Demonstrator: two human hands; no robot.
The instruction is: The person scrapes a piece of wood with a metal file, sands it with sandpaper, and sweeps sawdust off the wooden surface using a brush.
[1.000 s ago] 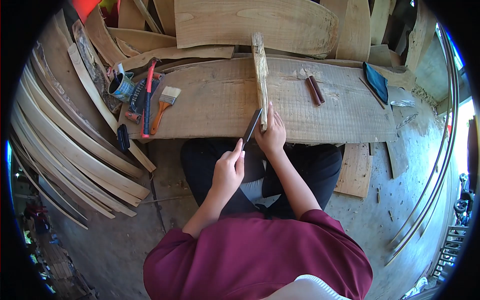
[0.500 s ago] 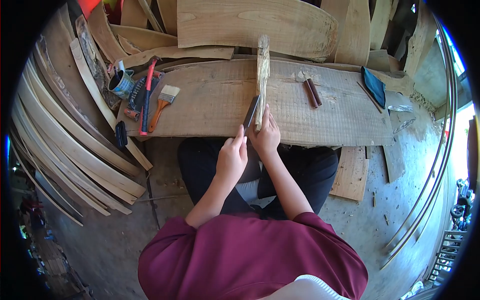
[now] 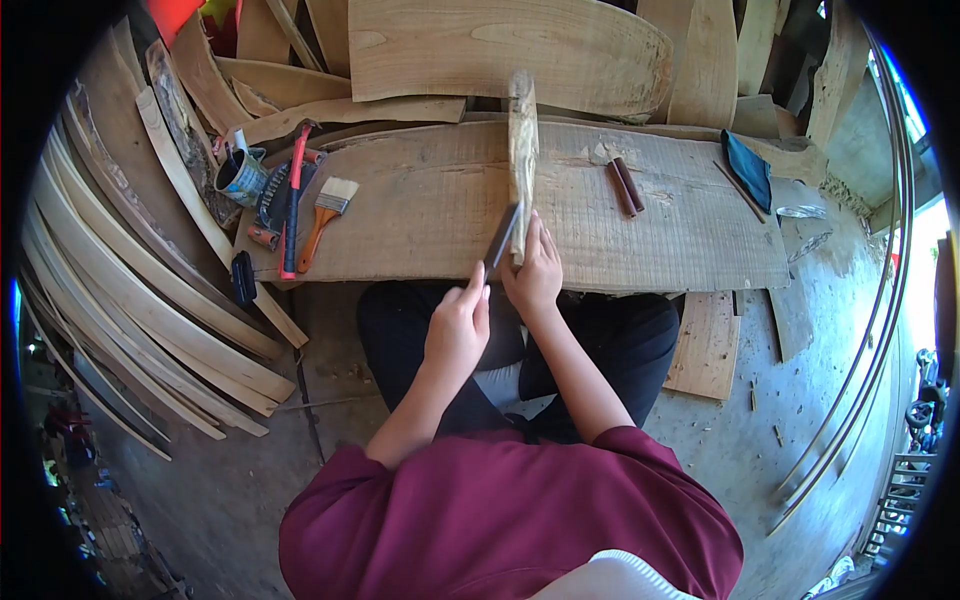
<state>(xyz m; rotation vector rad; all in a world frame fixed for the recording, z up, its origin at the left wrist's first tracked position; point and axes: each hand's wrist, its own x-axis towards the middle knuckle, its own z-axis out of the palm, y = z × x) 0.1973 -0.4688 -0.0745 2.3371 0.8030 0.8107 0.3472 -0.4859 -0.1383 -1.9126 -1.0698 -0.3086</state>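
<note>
My left hand (image 3: pixel 457 325) is closed around the lower end of a narrow, dark flat-bladed tool (image 3: pixel 503 232); whether it is a file or a knife I cannot tell. Its blade slants up against the left side of a rough, pale wooden stick (image 3: pixel 523 150), near the stick's lower end. My right hand (image 3: pixel 535 275) grips that end from the right, fingers along the wood and thumb partly hidden. The stick points away from me over a wide wooden board (image 3: pixel 430 220), its far tip blurred.
To the left on the board lie a paintbrush (image 3: pixel 327 215), a red-and-black hammer (image 3: pixel 294 215) and a tin can (image 3: pixel 242 180). Two brown rods (image 3: pixel 626 187) and a teal cloth pouch (image 3: pixel 746 168) lie right. Curved wood strips (image 3: pixel 150 320) fan across the floor; planks (image 3: pixel 510 50) stand behind.
My left hand and the blade have drawn slightly back toward my body along the stick. The stick has shifted a little, while my right hand keeps its hold.
</note>
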